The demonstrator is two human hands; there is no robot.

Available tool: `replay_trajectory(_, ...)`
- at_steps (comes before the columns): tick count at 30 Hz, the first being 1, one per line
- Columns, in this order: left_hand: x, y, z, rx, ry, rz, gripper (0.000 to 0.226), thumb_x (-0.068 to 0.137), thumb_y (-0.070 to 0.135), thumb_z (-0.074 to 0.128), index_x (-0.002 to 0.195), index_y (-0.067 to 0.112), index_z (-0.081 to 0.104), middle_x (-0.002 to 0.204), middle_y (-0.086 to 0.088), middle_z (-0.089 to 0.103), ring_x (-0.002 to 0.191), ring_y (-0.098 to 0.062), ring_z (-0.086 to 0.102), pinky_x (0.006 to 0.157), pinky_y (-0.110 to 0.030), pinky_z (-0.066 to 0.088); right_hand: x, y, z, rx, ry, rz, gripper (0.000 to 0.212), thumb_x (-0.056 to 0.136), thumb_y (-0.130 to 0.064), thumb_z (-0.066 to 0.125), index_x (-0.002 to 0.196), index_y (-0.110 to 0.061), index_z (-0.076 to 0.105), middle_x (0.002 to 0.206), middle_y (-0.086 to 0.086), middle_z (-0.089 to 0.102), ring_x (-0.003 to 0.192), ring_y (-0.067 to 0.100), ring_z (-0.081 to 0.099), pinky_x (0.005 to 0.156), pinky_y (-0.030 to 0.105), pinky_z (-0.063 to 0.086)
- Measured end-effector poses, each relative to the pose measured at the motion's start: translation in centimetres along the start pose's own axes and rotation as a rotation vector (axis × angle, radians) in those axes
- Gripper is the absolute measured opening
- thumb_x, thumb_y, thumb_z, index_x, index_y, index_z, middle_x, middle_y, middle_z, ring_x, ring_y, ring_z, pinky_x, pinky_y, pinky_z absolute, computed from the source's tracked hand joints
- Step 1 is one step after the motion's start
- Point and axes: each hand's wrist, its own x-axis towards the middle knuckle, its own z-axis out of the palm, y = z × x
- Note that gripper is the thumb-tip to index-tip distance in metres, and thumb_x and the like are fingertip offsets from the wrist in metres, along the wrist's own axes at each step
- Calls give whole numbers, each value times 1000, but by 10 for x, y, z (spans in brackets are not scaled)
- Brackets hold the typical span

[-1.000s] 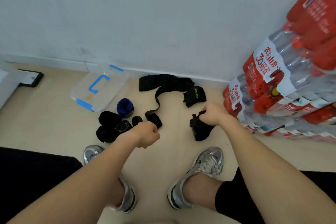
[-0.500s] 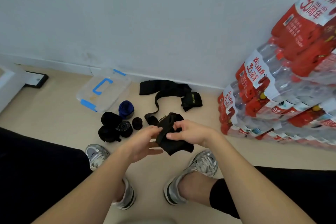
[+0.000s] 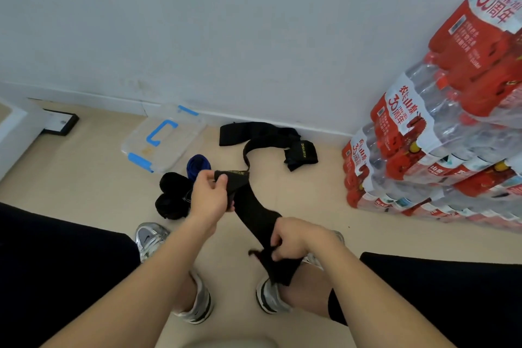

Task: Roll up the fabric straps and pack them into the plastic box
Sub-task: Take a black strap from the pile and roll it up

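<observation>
Nearest you, your two silver shoes (image 3: 195,302) stand apart on the beige floor (image 3: 84,178), your dark-clad knees at either side. Just above the right shoe, your right hand (image 3: 296,240) has its fingers curled round the lower end of a black fabric strap (image 3: 254,212), and a short tail of it hangs down over your ankle. From there the strap runs up and to the left in a flat, taut band to your left hand (image 3: 210,198), which pinches the upper end between thumb and fingers – that end bears small gold lettering. So both hands are closed on the one strap, held in the air over the floor. Just beyond your left hand lies a cluster of rolled black straps (image 3: 172,195), partly hidden by your wrist, with a rolled blue strap (image 3: 197,165) right behind them. Farther back and to the left, the clear plastic box (image 3: 163,138) sits on the floor near the wall, with blue clips and a blue handle on top. To its right a long loose black strap (image 3: 268,135) sprawls unrolled along the baseboard – one end shows gold letters. At far right, shrink-wrapped packs of water bottles (image 3: 437,150) with red labels are stacked against the white wall (image 3: 254,37).
</observation>
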Motion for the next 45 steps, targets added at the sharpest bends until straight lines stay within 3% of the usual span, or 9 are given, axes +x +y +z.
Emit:
replay_trajectory(6,0,17,-2,96,-324,90,11,106,16,65,114,19,72,90,-9,82,81,-27,82,63,-37,66,12,15,-8,328,304,25,17,96,-12,69,107,-22,77,106,2,76,100,22,69,82,29,53)
replay_trajectory(10,4,6,2,160,-515,-23,35,105,3,47,117,13,78,104,-11,83,99,-25,82,89,-39,66,10,14,1,460,7,25,31,87,-1,72,104,-24,85,102,2,80,95,16,70,85,31,58)
replay_trajectory(14,14,-11,3,401,-535,56,25,98,11,72,122,18,74,95,4,85,96,-5,79,96,-35,62,17,8,13,650,-313,42,40,89,1,64,119,-16,83,112,4,82,103,14,76,84,25,59)
replay_trajectory(19,30,-39,8,703,-197,262,11,98,39,76,94,32,84,56,8,67,55,-5,63,63,-30,51,44,28,-3,643,231,219,34,96,-1,52,114,-15,78,113,12,80,109,30,76,85,30,60)
replay_trajectory(28,74,-51,43,645,-126,272,41,87,32,72,71,3,47,64,-10,52,61,-19,46,58,-37,38,106,86,-70,121,660,423,28,103,-15,57,127,-11,72,127,17,69,118,39,65,94,40,52)
replay_trajectory(34,91,-55,47,504,-268,101,39,82,37,66,68,12,39,62,0,43,58,-14,40,61,-33,38,152,108,-113,-140,641,326,75,94,-17,70,160,-24,37,174,14,18,155,39,29,116,54,39)
replay_trajectory(37,98,-59,51,407,-322,17,34,91,27,66,73,12,41,70,-17,50,68,-26,56,72,-40,47,169,120,-125,-56,434,297,100,95,-14,70,172,-36,11,180,3,-12,147,42,41,112,53,49)
replay_trajectory(41,99,-57,55,376,-404,-49,27,98,20,62,80,14,44,77,-8,42,79,-19,54,75,-40,44,175,127,-122,-27,291,287,107,92,-22,80,172,-29,9,168,18,30,139,46,50,110,54,50)
replay_trajectory(45,91,-54,59,219,-501,-166,6,104,12,58,99,12,56,107,-29,74,103,-11,79,104,-42,58,166,123,-96,-30,175,335,116,79,-38,93,165,-15,19,144,18,57,126,41,61,101,48,56)
